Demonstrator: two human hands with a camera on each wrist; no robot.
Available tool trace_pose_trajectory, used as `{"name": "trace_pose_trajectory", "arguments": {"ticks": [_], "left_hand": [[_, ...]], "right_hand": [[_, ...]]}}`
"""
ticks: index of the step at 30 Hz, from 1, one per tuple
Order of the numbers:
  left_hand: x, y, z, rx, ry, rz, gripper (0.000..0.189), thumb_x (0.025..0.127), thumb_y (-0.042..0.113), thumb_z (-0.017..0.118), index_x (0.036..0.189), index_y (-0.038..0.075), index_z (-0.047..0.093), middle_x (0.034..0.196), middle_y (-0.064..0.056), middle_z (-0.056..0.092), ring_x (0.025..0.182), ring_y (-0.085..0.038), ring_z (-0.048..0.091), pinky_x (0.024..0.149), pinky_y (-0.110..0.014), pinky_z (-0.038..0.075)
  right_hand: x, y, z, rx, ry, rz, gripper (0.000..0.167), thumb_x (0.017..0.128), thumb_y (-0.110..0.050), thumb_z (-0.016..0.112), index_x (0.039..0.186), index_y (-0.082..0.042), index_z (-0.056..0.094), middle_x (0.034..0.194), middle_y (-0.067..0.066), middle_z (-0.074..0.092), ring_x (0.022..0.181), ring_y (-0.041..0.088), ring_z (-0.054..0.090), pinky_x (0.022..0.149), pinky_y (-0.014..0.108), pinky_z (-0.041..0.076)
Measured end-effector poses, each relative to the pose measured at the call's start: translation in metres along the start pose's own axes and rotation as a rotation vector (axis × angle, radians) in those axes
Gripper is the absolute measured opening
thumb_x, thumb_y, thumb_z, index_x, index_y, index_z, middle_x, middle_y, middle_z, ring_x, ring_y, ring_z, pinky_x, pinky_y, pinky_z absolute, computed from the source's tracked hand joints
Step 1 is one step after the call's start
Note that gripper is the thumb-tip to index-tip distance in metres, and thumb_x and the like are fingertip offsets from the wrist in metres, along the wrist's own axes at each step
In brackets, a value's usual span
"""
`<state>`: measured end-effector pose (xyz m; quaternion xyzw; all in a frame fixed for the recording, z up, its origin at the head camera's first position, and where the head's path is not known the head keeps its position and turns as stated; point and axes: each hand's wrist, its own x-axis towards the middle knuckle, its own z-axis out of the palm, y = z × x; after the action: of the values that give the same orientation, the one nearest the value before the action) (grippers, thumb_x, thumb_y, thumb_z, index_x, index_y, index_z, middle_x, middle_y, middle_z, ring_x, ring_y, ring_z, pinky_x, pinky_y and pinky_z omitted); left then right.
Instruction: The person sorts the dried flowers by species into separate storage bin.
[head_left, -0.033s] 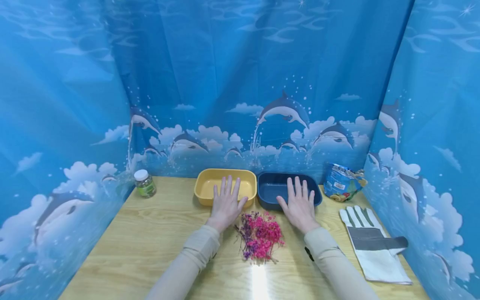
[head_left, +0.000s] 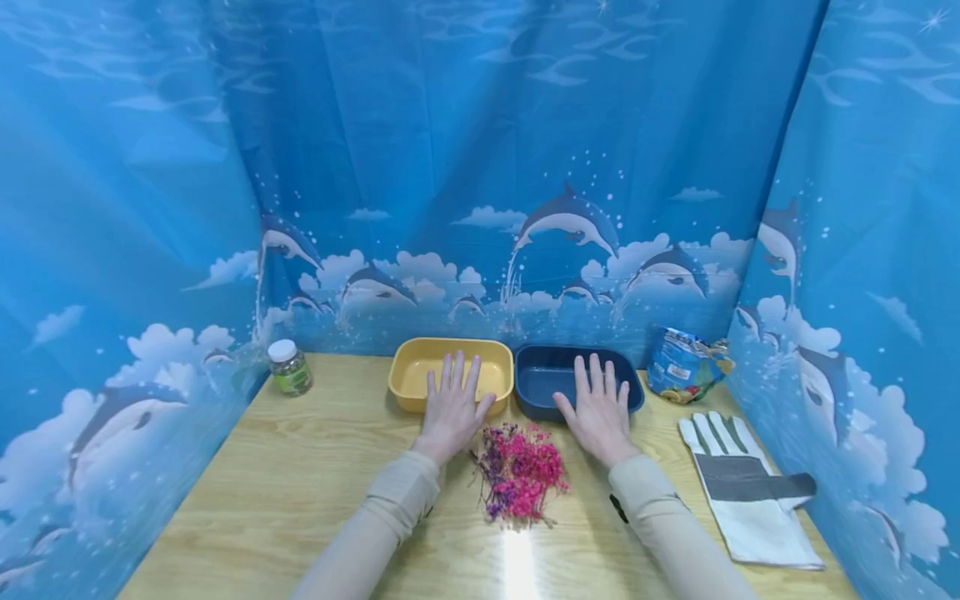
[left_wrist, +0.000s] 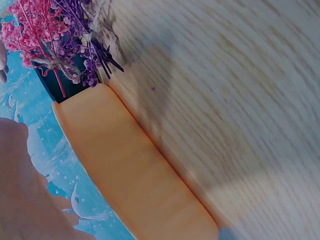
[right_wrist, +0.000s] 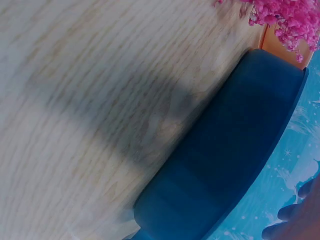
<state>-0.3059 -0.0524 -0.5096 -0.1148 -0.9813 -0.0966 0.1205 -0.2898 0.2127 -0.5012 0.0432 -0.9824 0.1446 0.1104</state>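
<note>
My left hand [head_left: 452, 412], palm down with fingers spread, is held over the front of a yellow plastic basin [head_left: 405, 392]. Likewise, the right hand [head_left: 602, 417] spreads its straight fingers over the front of a dark blue basin [head_left: 534, 402]. Neither hand holds anything. Between the forearms lie bunches of dried pink and purple flowers [head_left: 525, 471] on the table. In the left wrist view, the yellow basin's side wall [left_wrist: 125, 160] shows beside part of the hand [left_wrist: 25, 185]. The blue basin's wall [right_wrist: 220, 145] fills the right wrist view, fingers [right_wrist: 290, 212] at its edge.
A jar with a white lid [head_left: 290, 367] stands at the back left of the wooden table [head_left: 285, 492]. At the back right is a blue snack bag [head_left: 682, 367], with a white and grey work glove [head_left: 750, 492] nearer. Dolphin-print curtains [head_left: 465, 167] surround the table.
</note>
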Motion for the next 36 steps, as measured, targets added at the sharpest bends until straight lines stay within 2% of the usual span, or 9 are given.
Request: {"name": "trace_pose_trajectory", "arguments": {"ticks": [9,14,17,20,22,26,29,31,36], "left_hand": [[-0.003,0.001,-0.005,0.003,-0.008,-0.023,0.075,0.109,0.059,0.039,0.17,0.02,0.018,0.177,-0.017,0.018,0.166,-0.038,0.015,0.132,-0.067,0.018],[-0.001,-0.01,-0.016,-0.122,0.032,-0.094,0.076,0.108,0.057,0.045,0.168,0.016,0.024,0.175,-0.018,0.025,0.163,-0.042,0.021,0.131,-0.069,0.018],[0.002,-0.022,-0.023,-0.234,0.069,-0.156,0.076,0.107,0.055,0.049,0.166,0.012,0.029,0.172,-0.02,0.03,0.16,-0.045,0.025,0.131,-0.068,0.021],[0.004,-0.04,-0.028,-0.347,0.103,-0.225,0.075,0.106,0.051,0.053,0.163,0.007,0.033,0.168,-0.022,0.035,0.157,-0.046,0.031,0.13,-0.066,0.027],[0.004,-0.053,-0.028,-0.405,0.115,-0.271,0.073,0.105,0.045,0.056,0.162,0.006,0.033,0.167,-0.023,0.035,0.155,-0.045,0.034,0.128,-0.065,0.031],[0.0,-0.079,-0.028,-0.499,0.11,-0.371,0.07,0.104,0.031,0.056,0.162,0.003,0.03,0.167,-0.024,0.031,0.153,-0.046,0.033,0.126,-0.064,0.035],[-0.004,-0.094,-0.025,-0.559,0.078,-0.449,0.071,0.102,0.024,0.054,0.163,0.001,0.025,0.167,-0.025,0.027,0.154,-0.048,0.029,0.126,-0.065,0.033],[-0.005,-0.102,-0.021,-0.606,0.055,-0.487,0.073,0.102,0.021,0.053,0.165,0.0,0.021,0.169,-0.027,0.025,0.155,-0.05,0.028,0.128,-0.066,0.031],[-0.007,-0.114,-0.011,-0.75,0.026,-0.538,0.074,0.103,0.017,0.05,0.165,-0.004,0.016,0.168,-0.032,0.027,0.156,-0.05,0.03,0.132,-0.06,0.026]], "right_hand": [[-0.004,-0.005,-0.005,0.008,0.007,-0.023,0.083,0.108,-0.052,0.052,0.171,-0.014,0.013,0.177,0.023,0.011,0.163,0.051,0.008,0.127,0.079,0.011],[-0.007,-0.018,-0.008,0.009,0.062,-0.105,0.08,0.105,-0.049,0.059,0.168,-0.012,0.024,0.169,0.025,0.03,0.158,0.052,0.023,0.126,0.075,0.024],[-0.01,-0.029,-0.011,0.007,0.092,-0.153,0.077,0.105,-0.047,0.061,0.165,-0.011,0.031,0.162,0.025,0.041,0.15,0.05,0.037,0.121,0.071,0.037],[-0.015,-0.042,-0.012,0.0,0.118,-0.201,0.072,0.103,-0.045,0.064,0.161,-0.011,0.039,0.151,0.022,0.05,0.135,0.046,0.049,0.106,0.062,0.05],[-0.019,-0.051,-0.011,0.001,0.13,-0.238,0.069,0.101,-0.042,0.069,0.157,-0.011,0.045,0.142,0.02,0.055,0.122,0.041,0.054,0.093,0.055,0.054],[-0.027,-0.07,-0.007,0.01,0.102,-0.31,0.054,0.097,-0.039,0.073,0.141,-0.011,0.056,0.122,0.011,0.059,0.099,0.027,0.052,0.076,0.039,0.049],[-0.034,-0.081,-0.002,0.011,0.053,-0.355,0.044,0.096,-0.041,0.073,0.126,-0.012,0.058,0.109,0.004,0.057,0.089,0.02,0.047,0.071,0.032,0.044],[-0.038,-0.088,0.002,-0.004,0.03,-0.377,0.042,0.095,-0.043,0.073,0.12,-0.013,0.057,0.103,0.003,0.055,0.085,0.018,0.044,0.068,0.029,0.041],[-0.046,-0.099,0.013,-0.076,-0.016,-0.395,0.045,0.094,-0.045,0.074,0.119,-0.011,0.059,0.101,0.005,0.062,0.084,0.021,0.047,0.067,0.031,0.041]]}}
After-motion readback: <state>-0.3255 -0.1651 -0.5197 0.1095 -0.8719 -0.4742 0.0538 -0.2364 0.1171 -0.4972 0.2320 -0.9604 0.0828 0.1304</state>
